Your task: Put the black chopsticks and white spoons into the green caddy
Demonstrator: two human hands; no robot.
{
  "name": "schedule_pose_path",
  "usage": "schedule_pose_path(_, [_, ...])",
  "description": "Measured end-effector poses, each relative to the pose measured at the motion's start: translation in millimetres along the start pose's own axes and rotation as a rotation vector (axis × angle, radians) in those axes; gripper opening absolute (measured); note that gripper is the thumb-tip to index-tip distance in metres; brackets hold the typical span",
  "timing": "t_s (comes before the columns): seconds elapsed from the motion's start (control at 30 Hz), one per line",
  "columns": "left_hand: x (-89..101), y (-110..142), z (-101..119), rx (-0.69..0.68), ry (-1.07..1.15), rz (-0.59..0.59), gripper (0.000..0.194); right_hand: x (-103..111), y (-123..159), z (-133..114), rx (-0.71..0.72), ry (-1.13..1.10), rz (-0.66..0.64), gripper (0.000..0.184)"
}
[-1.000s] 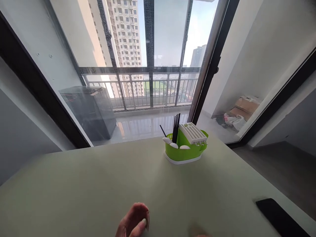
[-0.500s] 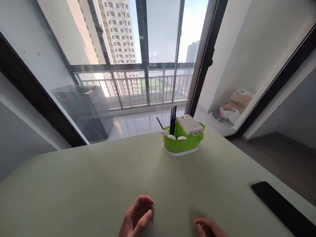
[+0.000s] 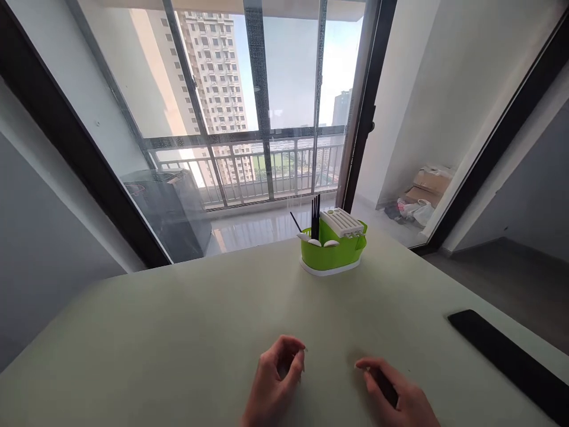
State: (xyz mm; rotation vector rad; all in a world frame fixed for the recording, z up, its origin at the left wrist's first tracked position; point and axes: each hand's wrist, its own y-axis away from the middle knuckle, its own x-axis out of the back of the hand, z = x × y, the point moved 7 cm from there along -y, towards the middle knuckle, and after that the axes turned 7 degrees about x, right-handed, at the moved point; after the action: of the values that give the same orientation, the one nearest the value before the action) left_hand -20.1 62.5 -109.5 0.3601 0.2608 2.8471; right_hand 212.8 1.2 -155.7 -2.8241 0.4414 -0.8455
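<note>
Three white rounded spoons (image 3: 331, 244) and thin black sticks (image 3: 315, 220) occupy our green plastic caddy (image 3: 331, 259) at one o'clock; our left hand (image 3: 276, 379) and right hand (image 3: 397, 392) curl half-open, empty.

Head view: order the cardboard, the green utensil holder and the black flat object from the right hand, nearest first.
1. Black flat object, to the right hand's right.
2. Green utensil holder, ahead and left.
3. Cardboard, beyond the table.

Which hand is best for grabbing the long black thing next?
Probably the right hand. It's closer: the long black thing lies on that side of the table. The left hand is farther away.
</note>
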Motion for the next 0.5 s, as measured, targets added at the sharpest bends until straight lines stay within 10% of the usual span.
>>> schedule_pose_path(0.2, [0.0,3,-1,-0.050,-0.005,0.006,0.030,-6,-49,-2,0.061,0.004,-0.110,0.039])
schedule_pose_path(0.5, [-3.5,6,-3,-0.063,-0.021,-0.006,0.025,-8,-157,32,0.172,0.086,0.377,0.066])
